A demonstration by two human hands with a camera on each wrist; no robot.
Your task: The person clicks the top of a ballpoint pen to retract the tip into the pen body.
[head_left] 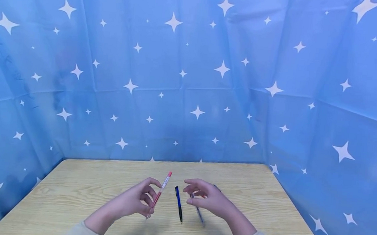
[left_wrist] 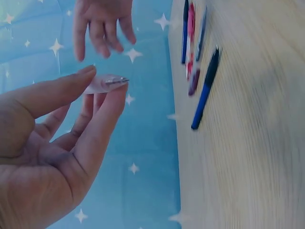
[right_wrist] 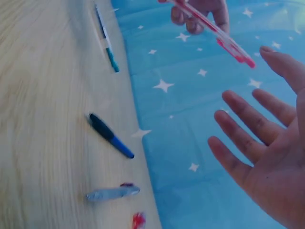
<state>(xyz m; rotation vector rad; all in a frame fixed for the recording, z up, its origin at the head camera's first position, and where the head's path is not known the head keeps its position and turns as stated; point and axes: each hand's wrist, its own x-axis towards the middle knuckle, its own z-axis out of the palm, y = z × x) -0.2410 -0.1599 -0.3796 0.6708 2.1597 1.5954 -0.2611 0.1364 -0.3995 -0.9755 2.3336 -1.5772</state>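
My left hand (head_left: 135, 198) pinches a clear pen with a red cap end (head_left: 161, 194), which leans upward above the table. In the left wrist view the tip of that pen (left_wrist: 107, 84) shows between thumb and forefinger. To the right hovers my right hand (head_left: 210, 200), fingers spread and palm bare in the right wrist view. A blue pen with a black grip (head_left: 179, 204) lies on the table between the hands. Below the right hand lies a clear greyish pen (head_left: 199, 212), its upper part hidden by the fingers.
Wood-grain table (head_left: 104, 173) beneath; a blue curtain with white stars (head_left: 185, 76) hangs behind and at the sides. Past the right hand a dark pen (left_wrist: 185, 36) and a pink-red pen (left_wrist: 191, 33) lie close together. A teal-ended pen (right_wrist: 106, 38) lies apart.
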